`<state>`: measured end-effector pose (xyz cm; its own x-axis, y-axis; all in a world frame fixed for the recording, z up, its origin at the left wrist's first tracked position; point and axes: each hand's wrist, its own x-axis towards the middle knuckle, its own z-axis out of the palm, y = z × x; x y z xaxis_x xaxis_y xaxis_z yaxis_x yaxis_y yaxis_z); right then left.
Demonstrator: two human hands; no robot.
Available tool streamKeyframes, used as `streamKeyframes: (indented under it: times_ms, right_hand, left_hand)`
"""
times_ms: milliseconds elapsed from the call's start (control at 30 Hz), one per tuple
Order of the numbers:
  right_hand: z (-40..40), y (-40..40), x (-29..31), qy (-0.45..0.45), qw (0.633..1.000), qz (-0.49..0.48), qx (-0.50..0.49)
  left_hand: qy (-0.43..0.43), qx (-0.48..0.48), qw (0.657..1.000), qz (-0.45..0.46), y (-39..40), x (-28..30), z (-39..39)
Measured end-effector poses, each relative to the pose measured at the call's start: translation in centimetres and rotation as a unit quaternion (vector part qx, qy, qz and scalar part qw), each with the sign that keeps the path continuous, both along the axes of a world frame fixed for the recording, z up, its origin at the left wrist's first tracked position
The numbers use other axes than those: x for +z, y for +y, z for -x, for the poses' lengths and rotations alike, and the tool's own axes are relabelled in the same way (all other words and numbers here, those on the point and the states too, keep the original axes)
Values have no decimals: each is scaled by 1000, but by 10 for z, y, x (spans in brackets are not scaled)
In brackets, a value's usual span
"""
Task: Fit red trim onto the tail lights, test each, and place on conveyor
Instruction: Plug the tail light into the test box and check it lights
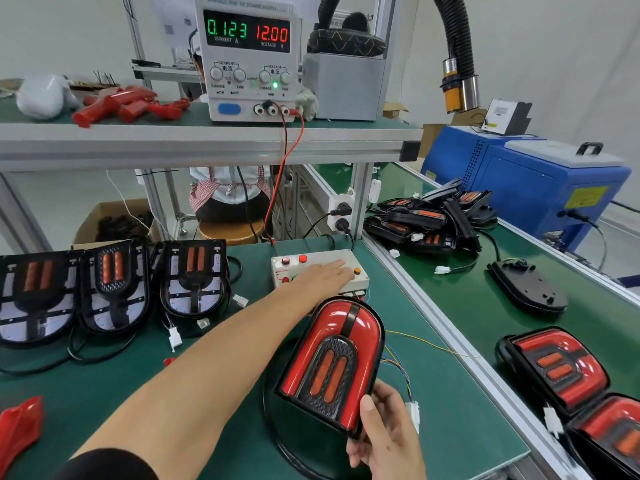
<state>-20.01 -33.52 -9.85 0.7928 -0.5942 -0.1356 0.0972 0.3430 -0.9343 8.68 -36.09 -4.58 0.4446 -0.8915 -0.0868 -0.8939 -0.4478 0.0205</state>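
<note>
The right hand (pixel 384 434) grips the lower edge of a trimmed tail light (pixel 332 362), thumb curled over its front face, propping it upright on the green bench (pixel 242 427) so the lens faces the viewer, most likely so any lit segment can be judged at a glance. The left hand (pixel 325 273) reaches across with fingers held straight and flat on the white test box (pixel 318 271), apparently pressing a button; it grasps nothing. The power supply (pixel 247 60) on the shelf above reads 0.123 A and 12.00 V, which suggests current is flowing through the light under test. Three untrimmed tail lights (pixel 114 285) lie in a row at the left, lens side up (presumably queued for trim). On the conveyor (pixel 450 306) at the right I count two finished red lights (pixel 561 372) close by, one unit face down (pixel 528 289), and a pile too tangled to count. Loose red trim pieces (pixel 128 105) sit on the shelf, and one more (pixel 20 427) at the bench's near left
</note>
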Motion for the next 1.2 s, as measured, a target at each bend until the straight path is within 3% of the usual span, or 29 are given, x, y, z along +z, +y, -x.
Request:
streamKeyframes:
  times_ms: [400,567,800,1067,1200]
  right_hand:
    - [1,2,4,10,1000,-1,4]
    - [4,4,5,38,998,40,21]
    - [-3,7,1,71,994,73,38]
    - [-5,10,3,94,990,101,42]
    - [0,13,9,149,966,206,38]
  left_hand:
    - [-33,-34,999,3,8,7,8]
    - [-54,-59,989,123,41,17,7]
    - [-29,-3,959,283,92,28,31]
    - [10,-69,941,332,128,30,94]
    - [39,-93,940,325,117,35,121]
